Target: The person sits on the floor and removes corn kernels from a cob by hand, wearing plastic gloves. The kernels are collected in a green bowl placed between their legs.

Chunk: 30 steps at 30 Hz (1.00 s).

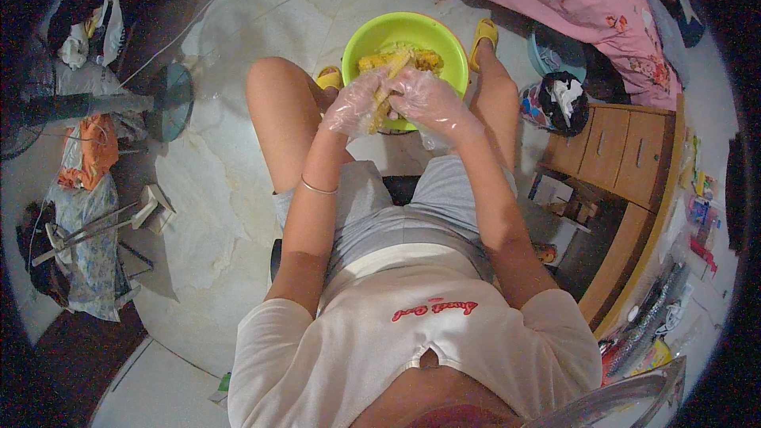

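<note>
Both hands wear thin clear plastic gloves and meet over the near part of a lime-green plastic basin (358, 41). A pale yellow ear of corn (399, 65) is held slanted between them. My left hand (358, 102) grips its lower part from the left, where the near end pokes out beside the glove. My right hand (429, 100) closes on it from the right, its thumb side against the corn. Behind the hands, more yellow corn ears (374, 60) and loose kernels lie in the basin. The basin sits between the knees.
Right of the legs stand a bin lined with a black bag (574, 113), a light-blue basin (538, 54) and a wooden desk with drawers (609, 141). A pink floral cloth (571, 6) hangs at the upper right. At left are a fan (89, 106), bags and a folded metal-legged stand (98, 232).
</note>
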Motion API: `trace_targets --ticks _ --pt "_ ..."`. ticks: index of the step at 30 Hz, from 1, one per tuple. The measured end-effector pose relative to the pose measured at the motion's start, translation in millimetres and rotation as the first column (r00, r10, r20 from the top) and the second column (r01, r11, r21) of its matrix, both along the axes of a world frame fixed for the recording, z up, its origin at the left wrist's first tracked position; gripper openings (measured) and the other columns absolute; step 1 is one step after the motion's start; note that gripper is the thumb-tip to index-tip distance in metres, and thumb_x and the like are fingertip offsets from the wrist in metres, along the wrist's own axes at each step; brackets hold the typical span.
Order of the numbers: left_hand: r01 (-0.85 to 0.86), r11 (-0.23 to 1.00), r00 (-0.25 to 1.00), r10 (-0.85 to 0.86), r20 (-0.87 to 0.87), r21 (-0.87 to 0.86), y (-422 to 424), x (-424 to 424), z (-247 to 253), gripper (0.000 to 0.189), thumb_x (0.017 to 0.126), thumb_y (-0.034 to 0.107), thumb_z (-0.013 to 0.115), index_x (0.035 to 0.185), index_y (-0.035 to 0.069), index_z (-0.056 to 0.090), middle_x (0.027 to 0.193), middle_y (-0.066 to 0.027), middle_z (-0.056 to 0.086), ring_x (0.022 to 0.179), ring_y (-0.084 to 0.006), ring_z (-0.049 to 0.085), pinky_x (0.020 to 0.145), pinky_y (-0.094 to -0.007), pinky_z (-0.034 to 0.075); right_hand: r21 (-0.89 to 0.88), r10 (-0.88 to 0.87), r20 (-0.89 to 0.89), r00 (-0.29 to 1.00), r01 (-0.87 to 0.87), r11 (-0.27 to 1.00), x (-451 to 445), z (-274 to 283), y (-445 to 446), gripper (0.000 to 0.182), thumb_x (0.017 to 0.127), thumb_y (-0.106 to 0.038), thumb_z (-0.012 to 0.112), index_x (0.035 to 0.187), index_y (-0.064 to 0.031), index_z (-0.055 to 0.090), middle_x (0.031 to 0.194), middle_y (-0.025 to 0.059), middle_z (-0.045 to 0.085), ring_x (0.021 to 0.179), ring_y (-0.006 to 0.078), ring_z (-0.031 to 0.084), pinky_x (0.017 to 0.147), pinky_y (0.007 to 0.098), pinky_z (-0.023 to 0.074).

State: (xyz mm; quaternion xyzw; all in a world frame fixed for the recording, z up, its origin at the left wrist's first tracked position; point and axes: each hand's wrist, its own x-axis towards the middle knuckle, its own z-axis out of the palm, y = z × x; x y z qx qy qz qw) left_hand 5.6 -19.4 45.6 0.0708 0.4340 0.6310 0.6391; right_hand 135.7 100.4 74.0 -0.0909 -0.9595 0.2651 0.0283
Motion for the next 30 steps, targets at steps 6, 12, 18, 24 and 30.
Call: trace_targets --ticks 6,12,18,24,30 --pt "-0.095 0.994 0.994 0.092 -0.053 -0.056 4 2 -23 0.036 0.096 0.03 0.052 0.12 0.004 0.054 0.101 -0.0058 0.063 0.082 -0.0158 0.062 0.064 -0.0279 0.053 -0.279 -0.11 -0.093 0.99 0.08 0.957 0 -13 -2 0.011 0.085 -0.013 0.059 0.092 -0.0043 0.062 0.092 0.0105 0.06 0.083 0.023 0.06 0.073 0.0341 0.0497" --pt "-0.101 0.992 0.983 0.086 -0.164 -0.079 5 2 -23 0.036 0.096 0.03 0.052 0.12 0.003 0.056 0.102 -0.0063 0.063 0.083 -0.0159 0.062 0.066 -0.0294 0.053 -0.607 -0.281 -0.061 0.958 0.188 0.772 3 -19 -12 0.007 0.085 -0.008 0.062 0.089 -0.0029 0.059 0.078 0.0058 0.056 0.071 0.0161 0.057 0.068 0.0312 0.0475" --pt "-0.131 0.987 0.982 0.118 -0.145 -0.088 8 2 -26 0.037 0.096 0.03 0.051 0.121 0.003 0.056 0.104 -0.0069 0.063 0.087 -0.0158 0.061 0.07 -0.0293 0.052 -0.439 -0.349 -0.199 0.916 0.235 0.867 -1 -26 -20 0.01 0.082 -0.01 0.064 0.086 -0.0018 0.061 0.075 0.0058 0.059 0.068 0.0153 0.056 0.065 0.0312 0.0471" --pt "-0.038 0.999 0.835 0.041 -0.549 0.017 4 -4 -48 0.043 0.097 0.032 0.05 0.126 0.0 0.052 0.118 -0.0107 0.058 0.105 -0.0194 0.056 0.088 -0.031 0.047 -0.581 -0.457 -0.065 0.887 0.339 0.74 -1 -22 -28 0.019 0.08 -0.018 0.062 0.084 -0.0001 0.062 0.077 0.0184 0.062 0.072 0.0335 0.061 0.069 0.043 0.0466" --pt "-0.035 0.996 0.593 -0.049 -0.804 -0.086 9 3 -16 0.047 0.098 0.031 0.047 0.132 -0.001 0.045 0.134 -0.0171 0.048 0.124 -0.0244 0.045 0.102 -0.0342 0.037 -0.64 -0.488 -0.031 0.872 0.358 0.68 5 -30 -25 0.019 0.081 -0.019 0.062 0.085 -0.0002 0.061 0.077 0.0153 0.061 0.07 0.0292 0.059 0.068 0.04 0.0473"
